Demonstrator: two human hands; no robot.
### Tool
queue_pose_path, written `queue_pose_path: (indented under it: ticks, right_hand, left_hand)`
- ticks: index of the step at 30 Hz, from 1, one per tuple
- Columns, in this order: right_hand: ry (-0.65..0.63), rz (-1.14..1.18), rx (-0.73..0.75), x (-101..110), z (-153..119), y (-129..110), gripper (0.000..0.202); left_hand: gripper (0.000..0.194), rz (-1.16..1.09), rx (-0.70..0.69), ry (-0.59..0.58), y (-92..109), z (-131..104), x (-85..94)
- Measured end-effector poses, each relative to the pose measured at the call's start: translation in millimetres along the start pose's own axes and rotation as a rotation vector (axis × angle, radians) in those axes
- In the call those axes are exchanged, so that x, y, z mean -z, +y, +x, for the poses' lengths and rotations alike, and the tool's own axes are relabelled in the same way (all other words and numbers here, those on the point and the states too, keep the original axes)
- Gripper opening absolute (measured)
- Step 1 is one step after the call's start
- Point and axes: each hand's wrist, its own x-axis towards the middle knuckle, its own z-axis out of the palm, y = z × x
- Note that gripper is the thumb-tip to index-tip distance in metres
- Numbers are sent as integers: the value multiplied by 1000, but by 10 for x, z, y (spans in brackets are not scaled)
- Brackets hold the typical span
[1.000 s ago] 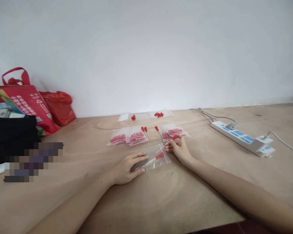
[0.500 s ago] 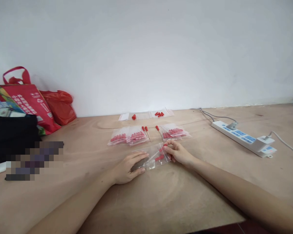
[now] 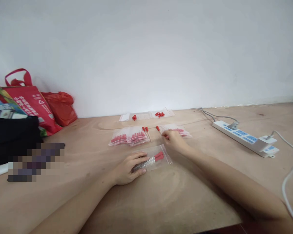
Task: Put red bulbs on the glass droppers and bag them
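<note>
A clear zip bag (image 3: 152,165) lies flat before me, with several red-bulbed droppers (image 3: 158,156) inside, their clear stems pointing left. My left hand (image 3: 130,167) rests on the bag's left part, thumb and fingers spread apart, covering the stem ends. Beyond the bag, my right hand (image 3: 173,139) is curled at the stem of a single loose dropper (image 3: 158,128), fingers closed around it; the fingertips are partly hidden. That hand also covers part of the right stack of filled bags (image 3: 179,130). Two more loose droppers (image 3: 145,129) lie beside the left stack of filled bags (image 3: 129,136).
By the wall lie bags with loose red bulbs (image 3: 159,114) and clear stems (image 3: 144,116). A white power strip (image 3: 236,133) with plugs and a cable (image 3: 286,182) occupies the right. Red bags (image 3: 33,100), a black cloth item (image 3: 13,136) and a blurred object stand left.
My right hand has let go of the zip bag's right end and moved up to the loose dropper. The droppers inside the bag now lie close together. My left hand has stayed put.
</note>
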Motion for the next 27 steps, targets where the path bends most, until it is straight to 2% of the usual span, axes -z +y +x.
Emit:
queue_pose_path:
  ticks: [2,8,12,17,20,22,25,27]
  right_hand:
    - [-91,-147,-74,-45,187,-79,21]
    - [-128,-224,-263,-288,615,-155,26]
    - [-128,-222,-334,-398,708,-107,28]
    - [-89,-195,-332,-468,745,-143,38]
    - [-14,-139,-301,-416,741,-170,52]
    - [59,-16,-228,-342,675,-139,59]
    - [149,278,-90,-230,417,-17,65]
    - [172,466,-63,-180,164,80,67]
  left_hand:
    - [41,3,-4,0,6,0,6]
    - [41,-23,-11,7,24,-13,17]
    - [41,-27,-14,4,18,-10,11]
    - [40,-32,-30,14,19,-8,14]
    - [41,-33,-27,0,20,-14,21]
    - [40,-37,-20,-3,17,-18,24]
    - [37,-45,-15,0,6,-19,21]
    - [35,-54,-8,4,-4,-16,14]
